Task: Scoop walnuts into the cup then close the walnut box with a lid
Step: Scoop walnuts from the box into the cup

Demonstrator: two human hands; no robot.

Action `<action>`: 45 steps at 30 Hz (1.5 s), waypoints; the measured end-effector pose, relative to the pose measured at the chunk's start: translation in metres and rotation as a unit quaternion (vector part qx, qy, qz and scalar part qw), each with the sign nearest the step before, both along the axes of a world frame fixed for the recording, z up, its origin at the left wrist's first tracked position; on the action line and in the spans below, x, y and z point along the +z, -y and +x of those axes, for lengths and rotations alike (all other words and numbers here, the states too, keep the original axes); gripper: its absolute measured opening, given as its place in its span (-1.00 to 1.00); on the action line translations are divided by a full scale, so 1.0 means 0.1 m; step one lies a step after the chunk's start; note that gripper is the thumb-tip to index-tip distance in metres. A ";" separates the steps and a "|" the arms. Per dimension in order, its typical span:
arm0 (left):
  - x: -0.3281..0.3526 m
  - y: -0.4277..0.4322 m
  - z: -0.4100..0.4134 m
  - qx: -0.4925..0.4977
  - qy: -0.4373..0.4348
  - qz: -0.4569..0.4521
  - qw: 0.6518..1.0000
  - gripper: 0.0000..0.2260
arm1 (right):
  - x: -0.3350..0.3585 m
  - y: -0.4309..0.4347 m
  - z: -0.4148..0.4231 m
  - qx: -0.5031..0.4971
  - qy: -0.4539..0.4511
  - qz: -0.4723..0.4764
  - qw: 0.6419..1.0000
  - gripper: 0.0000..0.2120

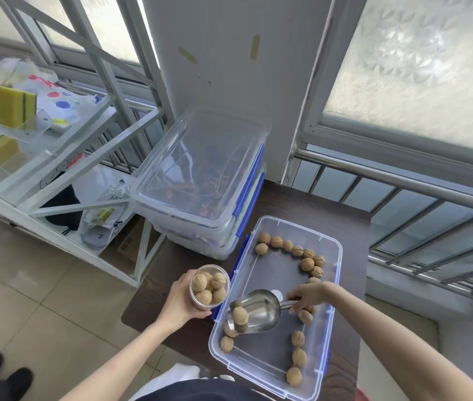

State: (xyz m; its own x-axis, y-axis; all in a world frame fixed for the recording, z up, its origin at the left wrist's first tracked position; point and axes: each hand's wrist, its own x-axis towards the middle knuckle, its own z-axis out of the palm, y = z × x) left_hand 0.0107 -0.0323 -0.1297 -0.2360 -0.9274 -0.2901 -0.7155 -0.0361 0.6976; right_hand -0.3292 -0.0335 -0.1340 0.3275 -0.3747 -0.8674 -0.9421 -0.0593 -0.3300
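Note:
My left hand (178, 302) holds a clear plastic cup (209, 286) filled with several walnuts, just left of the open walnut box (334, 253). My right hand (307, 295) grips the handle of a metal scoop (261, 309) inside the box. One walnut (240, 315) sits at the scoop's mouth, which points toward the cup. Several loose walnuts (307, 264) lie along the box's edges. A clear lid (200, 157) rests on top of the stacked boxes behind.
Two stacked clear boxes with blue clasps (223, 235) stand at the table's far left. The dark table (154, 302) is narrow. A white shelf rack (64, 157) with sponges stands to the left. A metal railing (403, 180) and frosted windows run behind.

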 end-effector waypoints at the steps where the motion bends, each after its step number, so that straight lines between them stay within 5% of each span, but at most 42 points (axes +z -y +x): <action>1: 0.00 -0.01 0.01 0.001 0.001 0.002 1.000 -0.27 | -0.02 -0.01 0.02 0.001 0.006 0.012 1.000 -0.95; 7: 0.02 -0.02 0.00 0.009 -0.006 0.008 1.000 -0.27 | 0.05 0.03 0.00 -0.001 0.029 0.043 0.999 -0.92; 22: 0.09 0.03 -0.10 -0.018 0.035 0.015 0.999 -0.27 | 0.81 0.28 -0.50 -0.061 0.128 -0.059 0.988 -0.81; 35: 0.24 -0.03 -0.17 -0.009 0.087 0.007 0.996 -0.30 | 1.36 0.15 -0.26 -0.093 0.112 -0.104 0.984 -0.74; 45: 0.25 -0.04 -0.15 -0.007 0.095 0.003 0.995 -0.30 | 1.61 0.17 -0.06 -0.049 0.053 -0.146 0.987 -0.86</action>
